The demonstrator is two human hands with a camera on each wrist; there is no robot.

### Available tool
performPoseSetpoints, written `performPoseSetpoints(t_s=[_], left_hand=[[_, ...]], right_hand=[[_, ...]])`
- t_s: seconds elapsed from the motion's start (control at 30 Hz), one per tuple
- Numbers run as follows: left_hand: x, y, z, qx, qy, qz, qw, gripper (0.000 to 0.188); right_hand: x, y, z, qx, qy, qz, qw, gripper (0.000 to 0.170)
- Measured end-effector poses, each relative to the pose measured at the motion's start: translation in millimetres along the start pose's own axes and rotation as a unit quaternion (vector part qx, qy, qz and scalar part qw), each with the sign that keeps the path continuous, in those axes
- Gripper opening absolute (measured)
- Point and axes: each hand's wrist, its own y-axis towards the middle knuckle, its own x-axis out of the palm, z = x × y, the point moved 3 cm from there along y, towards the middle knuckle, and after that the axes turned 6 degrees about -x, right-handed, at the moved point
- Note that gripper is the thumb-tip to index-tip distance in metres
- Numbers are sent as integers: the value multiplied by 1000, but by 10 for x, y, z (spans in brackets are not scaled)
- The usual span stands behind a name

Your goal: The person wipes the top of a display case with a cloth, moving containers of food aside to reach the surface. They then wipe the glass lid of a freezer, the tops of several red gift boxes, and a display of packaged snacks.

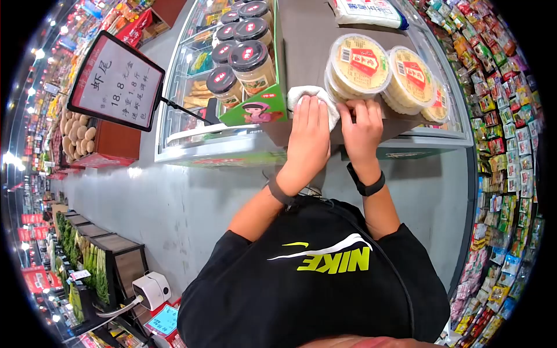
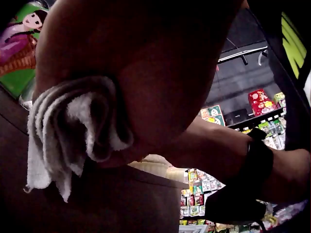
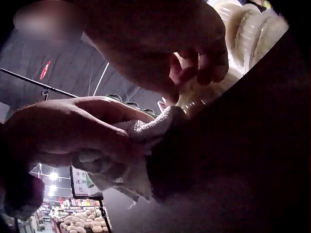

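A bunched white cloth point(image 1: 316, 94) lies at the front edge of the brown counter top point(image 1: 310, 35). My left hand point(image 1: 309, 136) presses on it with fingers straight and side by side. The left wrist view shows folds of the cloth point(image 2: 80, 126) bulging from under the palm. Beside it my right hand point(image 1: 362, 130) has its fingers curled at the near rim of a stack of round clear-lidded tubs point(image 1: 360, 64). In the right wrist view its fingertips point(image 3: 192, 68) grip the side of a tub point(image 3: 199, 97); the exact contact is dark and partly hidden.
More stacked tubs point(image 1: 413, 78) stand to the right, and a white bag point(image 1: 371, 13) lies behind. Several dark-lidded jars point(image 1: 250, 61) fill a green-edged box point(image 1: 255, 111) on the left. A price sign point(image 1: 119, 84) leans out beyond the glass case. Hanging packets point(image 1: 505, 145) line the right side.
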Motion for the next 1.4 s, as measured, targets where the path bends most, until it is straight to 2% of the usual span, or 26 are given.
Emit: performPoseSetpoints(t_s=[0.23,0.33,0.37,0.43,0.57,0.67,0.73,0.87,0.93,0.97,1.03,1.07,1.1,1.17,1.2,1.27,1.3,1.37,1.4], left_hand=[[1,-26,-9,1,-2,-7,1000,72],[18,-16,-14,3,1,-7,1000,73],[20,-17,-10,4,6,-5,1000,73],[52,-11,-4,5,5,-6,1000,73],[29,-17,-27,8,15,-17,1000,73],[-55,-24,2,5,-25,-13,1000,73],[-77,-28,6,4,-33,-9,999,72],[-66,-29,-9,5,-30,-8,1000,68],[-55,-18,-24,10,-25,-2,1000,64],[-51,-21,-20,11,-24,4,1000,61],[-47,-17,-19,9,-20,-4,1000,60],[-39,-21,-27,1,-14,-14,1000,60],[-32,-30,-27,-1,-16,-16,1000,60],[-34,-22,-21,-1,-16,-6,1000,61],[-34,-12,-18,0,-18,-5,1000,61],[-31,-9,-8,-10,-15,-11,1000,62],[-33,-13,-6,-13,-17,-11,1000,62],[-42,-14,2,-6,-11,-8,1000,62],[-41,-13,10,-7,-12,-9,1000,62]], right_hand=[[40,285,64,-30,-19,-60,998,20],[56,401,88,-21,8,-136,990,29],[34,436,95,-18,5,-136,990,29],[74,497,124,27,-2,-241,970,37],[77,503,150,10,17,-248,969,32],[72,484,177,-17,30,-252,967,38],[146,516,241,-69,28,-245,967,46],[323,549,282,-49,23,-302,952,54],[427,453,253,-115,-42,-302,945,62],[413,413,293,-110,-44,-301,946,62],[277,454,261,-101,26,-254,961,65],[161,453,243,-89,75,-213,970,54],[23,429,206,-87,75,-216,970,54],[-266,352,152,-32,172,-192,966,36],[-392,280,113,1,195,-132,972,16],[-626,104,188,-16,91,-62,994,8],[-710,32,267,-21,41,2,999,5],[-845,-61,463,-7,-67,68,995,8],[-869,-40,530,1,-92,70,993,11]])
